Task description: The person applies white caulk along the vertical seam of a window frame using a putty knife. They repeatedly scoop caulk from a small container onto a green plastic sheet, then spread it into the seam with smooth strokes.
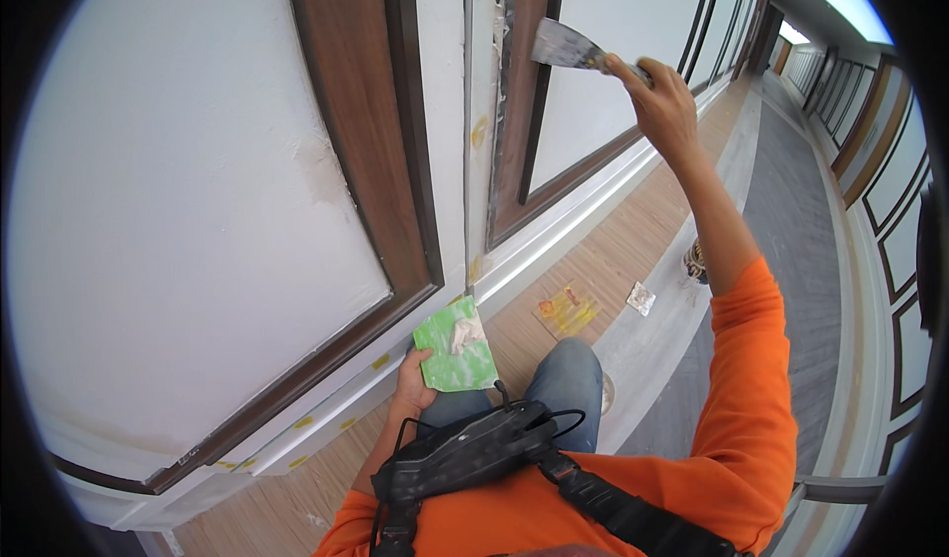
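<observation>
My right hand (662,102) is raised with its fingers closed round the handle of a putty knife (573,47). The wide metal blade is smeared with pale filler and points left, close to the brown frame (516,112) of the wall panel. Whether it touches the frame I cannot tell. Down by my knees, my left hand (413,379) grips the edge of a green board (445,364). A lump of whitish filler (467,336) sits on that board, with smears around it. Beside the knife, pale filler (497,53) marks a narrow vertical strip next to the frame.
Large white panels (178,181) with dark brown trim (358,83) stand at left. On the wood-look floor lie a yellow-stained sheet (566,310) and a small whitish piece (641,298). An open container (696,260) stands near my right arm. The grey corridor floor (781,221) runs away at right.
</observation>
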The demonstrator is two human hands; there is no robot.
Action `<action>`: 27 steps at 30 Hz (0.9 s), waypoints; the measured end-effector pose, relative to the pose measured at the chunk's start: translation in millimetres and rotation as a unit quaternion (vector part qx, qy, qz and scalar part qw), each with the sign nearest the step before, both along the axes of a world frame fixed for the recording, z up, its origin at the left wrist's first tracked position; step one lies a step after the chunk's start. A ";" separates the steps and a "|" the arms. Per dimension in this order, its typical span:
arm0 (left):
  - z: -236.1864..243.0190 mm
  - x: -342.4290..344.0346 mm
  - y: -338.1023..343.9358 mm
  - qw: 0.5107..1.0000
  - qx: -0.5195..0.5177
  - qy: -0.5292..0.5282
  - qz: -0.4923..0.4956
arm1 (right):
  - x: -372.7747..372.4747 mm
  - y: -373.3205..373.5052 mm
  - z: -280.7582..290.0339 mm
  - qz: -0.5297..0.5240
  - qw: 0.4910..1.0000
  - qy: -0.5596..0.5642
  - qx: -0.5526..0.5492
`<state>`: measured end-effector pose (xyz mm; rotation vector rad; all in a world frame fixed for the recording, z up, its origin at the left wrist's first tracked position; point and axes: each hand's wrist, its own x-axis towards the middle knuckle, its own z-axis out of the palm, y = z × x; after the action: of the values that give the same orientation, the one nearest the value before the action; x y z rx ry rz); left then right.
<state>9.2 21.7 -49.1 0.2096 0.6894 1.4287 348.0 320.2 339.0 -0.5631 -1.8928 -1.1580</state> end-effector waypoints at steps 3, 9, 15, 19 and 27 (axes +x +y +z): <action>-2.2 0.5 2.1 1.000 -0.001 0.000 0.000 | -0.9 -28.5 -14.5 0.077 0.990 0.070 -0.091; 7.1 1.0 1.5 0.998 -0.026 0.041 0.026 | -46.3 -89.9 -60.5 0.278 0.831 0.269 -0.400; 77.1 -1.8 8.1 0.999 0.024 0.029 -0.002 | -61.1 -121.5 -114.8 0.565 0.269 0.297 -0.721; 143.0 2.9 23.9 0.993 0.090 0.050 -0.051 | -62.1 -123.6 -157.3 0.600 0.064 0.209 -0.770; 188.6 19.1 25.8 0.991 0.110 0.005 -0.075 | -65.9 -141.6 -194.8 0.509 0.033 0.105 -0.853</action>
<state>28.2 47.5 139.5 0.4318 0.5118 1.3576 282.1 178.7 144.2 -0.0730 -1.4151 2.4934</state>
